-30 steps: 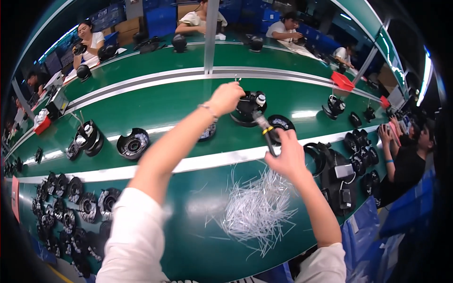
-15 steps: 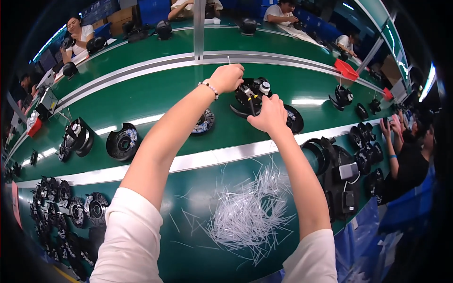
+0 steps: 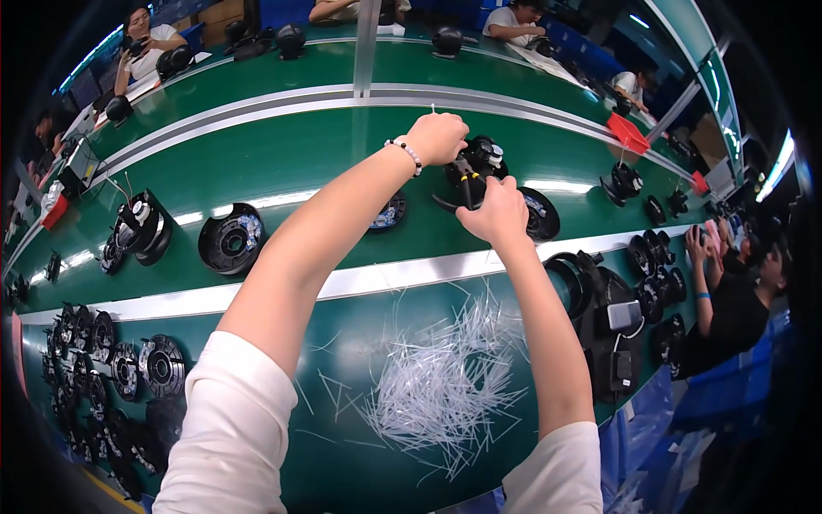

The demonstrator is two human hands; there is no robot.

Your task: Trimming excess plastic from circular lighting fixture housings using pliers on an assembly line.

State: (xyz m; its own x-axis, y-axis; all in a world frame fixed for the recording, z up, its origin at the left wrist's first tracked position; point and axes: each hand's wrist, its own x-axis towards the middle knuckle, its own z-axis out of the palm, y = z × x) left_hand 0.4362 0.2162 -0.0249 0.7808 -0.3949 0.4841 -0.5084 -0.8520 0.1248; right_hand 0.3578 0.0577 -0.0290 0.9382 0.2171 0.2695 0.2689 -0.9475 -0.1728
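My left hand, wearing a beaded bracelet, is closed in a pinch on a thin white cable tie whose end sticks up above the fingers. Just to its right, my right hand grips pliers with dark handles and yellow bands. The pliers' jaws point away from me, into a round black device with a white cylindrical part on top. My left fingers partly hide the device and the jaw tips, so I cannot tell what the jaws touch. A round black housing lies by my right hand.
A heap of loose white plastic strips covers the near bench between my forearms. Black housings stand left on the green bench, and more parts crowd the lower left. A metal post rises ahead. Co-workers sit right and across.
The view has shifted slightly. Both hands remain at the device, the left still pinching the cable tie and the right still holding the pliers, whose handles look closer together.
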